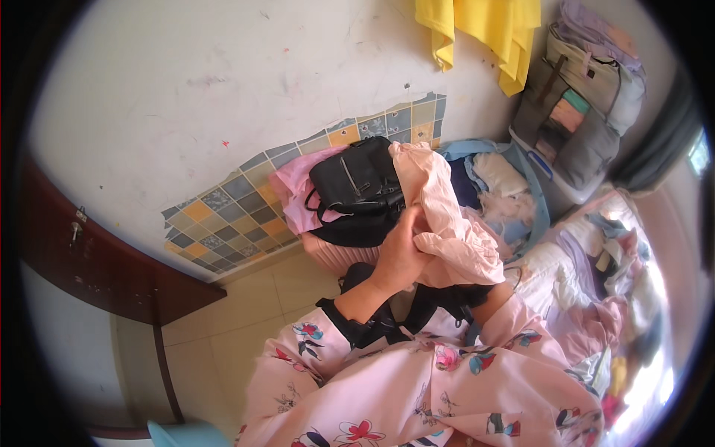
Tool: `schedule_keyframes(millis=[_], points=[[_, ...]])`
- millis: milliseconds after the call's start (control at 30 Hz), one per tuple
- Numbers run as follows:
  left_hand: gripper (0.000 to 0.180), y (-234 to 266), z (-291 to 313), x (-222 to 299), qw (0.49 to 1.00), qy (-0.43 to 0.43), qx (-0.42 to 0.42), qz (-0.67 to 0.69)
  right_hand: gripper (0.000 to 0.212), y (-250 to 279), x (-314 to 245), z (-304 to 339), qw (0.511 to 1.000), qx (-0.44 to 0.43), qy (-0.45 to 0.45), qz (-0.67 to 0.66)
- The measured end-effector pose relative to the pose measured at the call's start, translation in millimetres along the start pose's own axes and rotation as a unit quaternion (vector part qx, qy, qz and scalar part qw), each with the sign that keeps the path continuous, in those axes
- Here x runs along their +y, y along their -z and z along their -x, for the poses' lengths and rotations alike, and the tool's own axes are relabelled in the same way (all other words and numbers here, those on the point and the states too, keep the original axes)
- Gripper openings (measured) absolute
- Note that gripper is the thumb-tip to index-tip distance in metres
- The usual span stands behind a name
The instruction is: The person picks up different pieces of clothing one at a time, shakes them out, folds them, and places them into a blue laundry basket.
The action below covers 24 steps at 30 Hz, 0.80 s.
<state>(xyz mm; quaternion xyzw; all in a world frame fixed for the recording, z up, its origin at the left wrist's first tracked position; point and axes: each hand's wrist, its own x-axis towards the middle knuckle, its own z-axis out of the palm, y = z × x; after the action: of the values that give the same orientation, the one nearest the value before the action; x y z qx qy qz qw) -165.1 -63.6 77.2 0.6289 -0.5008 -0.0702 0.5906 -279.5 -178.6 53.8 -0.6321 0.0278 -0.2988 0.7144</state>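
My left hand is closed on a light peach-pink cloth garment, gripping its left edge. The garment is bunched up and hangs in folds in front of me, its kind hard to make out. My right forearm reaches up behind the lower right of the cloth, which hides the right hand and its fingers. Just beyond the cloth, to its left, a black backpack with a front zip lies on a pink ribbed suitcase. Pink fabric shows beside the backpack.
Right of the garment stands a light-blue fabric container filled with clothes. Piled clothes cover the bed at the right. Grey bags are stacked in the far right corner. A yellow cloth hangs on the wall; a dark wooden door stands left.
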Motion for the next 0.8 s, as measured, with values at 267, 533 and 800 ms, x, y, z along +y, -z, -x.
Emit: schedule_keyframes(millis=[267, 533, 800], points=[[0.023, 2.0, 18.4, -15.4, 0.939, 0.223, -0.253, 0.071, 0.059, 0.2, 5.6, 11.9, 1.0, -0.005, -0.024, -0.006], [0.037, 4.5, 58.2, -15.0, 0.826, 0.281, -0.417, 0.256, 0.053, -18.8, 15.2, 2.7, 0.999, -0.03, -0.034, -0.027], [0.023, 57.4, 39.5, -52.6, 0.884, 0.231, -0.276, 0.299, 0.047, -36.0, 22.3, 3.3, 0.995, -0.064, -0.065, -0.037]])
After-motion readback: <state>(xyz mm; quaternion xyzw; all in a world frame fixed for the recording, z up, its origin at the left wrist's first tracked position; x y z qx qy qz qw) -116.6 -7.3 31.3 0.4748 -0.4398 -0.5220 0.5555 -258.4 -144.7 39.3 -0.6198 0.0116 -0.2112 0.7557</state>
